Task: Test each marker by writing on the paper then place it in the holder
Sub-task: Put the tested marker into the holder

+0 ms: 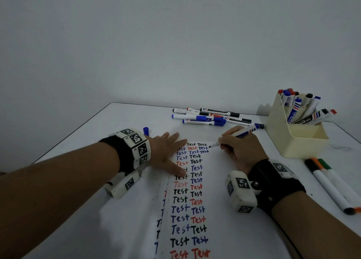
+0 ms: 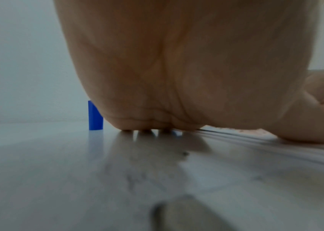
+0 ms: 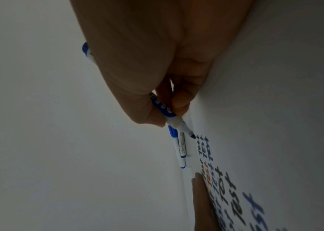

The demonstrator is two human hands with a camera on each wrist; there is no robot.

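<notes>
My right hand (image 1: 232, 143) pinches an uncapped blue marker (image 1: 242, 132) with its dark tip just right of the written rows at the top of the paper (image 1: 234, 210). In the right wrist view the marker (image 3: 165, 111) sits between thumb and fingers, tip close to the paper (image 3: 275, 109). My left hand (image 1: 168, 151) lies flat with straight fingers on the paper's upper left. The blue cap (image 1: 146, 131) stands on the table behind that hand, also in the left wrist view as the blue cap (image 2: 95, 116). A cream holder (image 1: 295, 137) with several markers stands at the right.
Several capped markers (image 1: 207, 117) lie at the back of the white table (image 1: 82, 229). Three more markers (image 1: 332, 184) lie at the right, near the holder. The paper is covered with rows of the word Test in black, blue and red.
</notes>
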